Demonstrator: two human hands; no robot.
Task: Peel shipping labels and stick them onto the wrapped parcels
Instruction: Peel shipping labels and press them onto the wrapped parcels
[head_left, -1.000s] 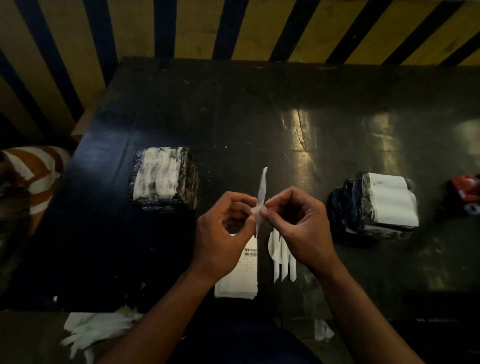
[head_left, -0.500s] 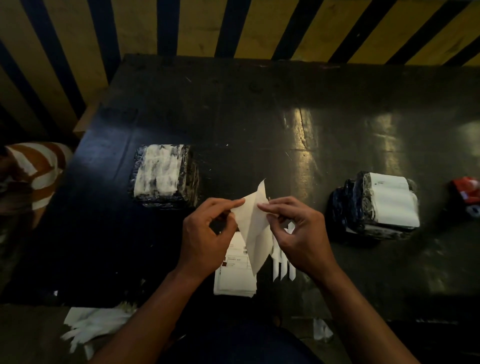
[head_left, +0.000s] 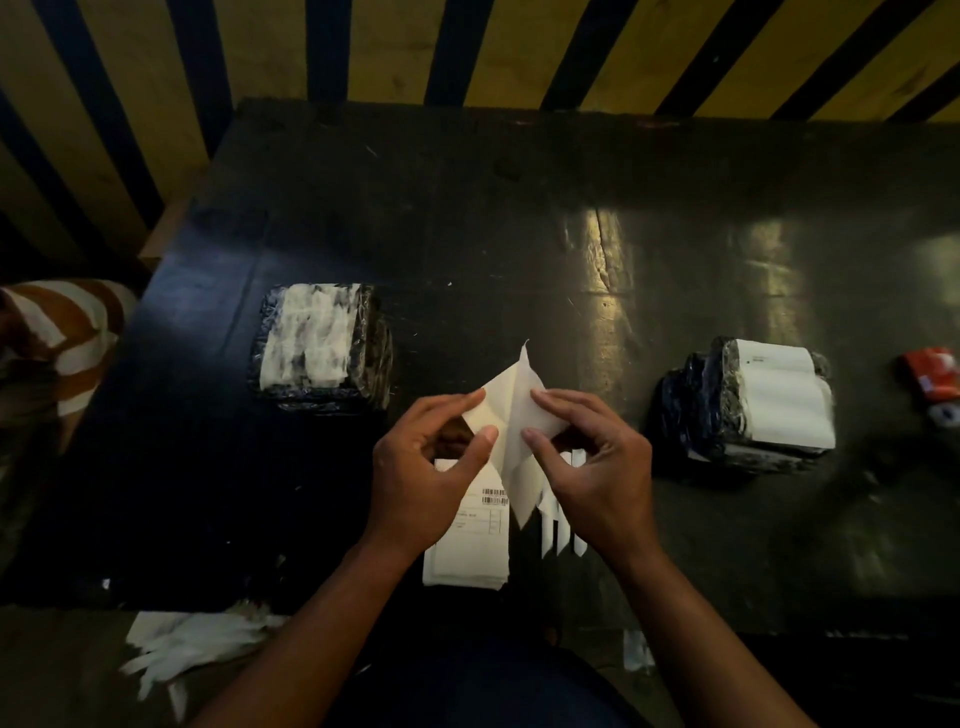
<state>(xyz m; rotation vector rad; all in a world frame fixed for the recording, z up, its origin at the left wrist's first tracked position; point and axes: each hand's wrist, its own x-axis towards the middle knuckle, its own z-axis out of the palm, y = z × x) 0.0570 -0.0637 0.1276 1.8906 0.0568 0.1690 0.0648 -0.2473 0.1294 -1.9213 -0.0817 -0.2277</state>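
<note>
My left hand (head_left: 426, 478) and my right hand (head_left: 597, 478) hold a white shipping label (head_left: 514, 415) between them above the table's near edge. Each hand pinches one layer, and the two layers splay apart in a V. Under my hands lies a stack of printed labels (head_left: 467, 551) with a barcode showing. A black wrapped parcel (head_left: 322, 348) with a worn white patch on top sits to the left. A second wrapped parcel (head_left: 753, 410) with a white label on top sits to the right.
The dark table (head_left: 519, 234) stands against a yellow and black striped wall. Several narrow white backing strips (head_left: 561, 530) lie beside the label stack. Discarded paper scraps (head_left: 192, 649) lie below the table edge. A red object (head_left: 932, 374) is at far right. A person's striped sleeve (head_left: 62, 332) is at far left.
The label, first pinched edge-on as a thin strip, has been spread open into two separating layers. My hands have moved slightly apart.
</note>
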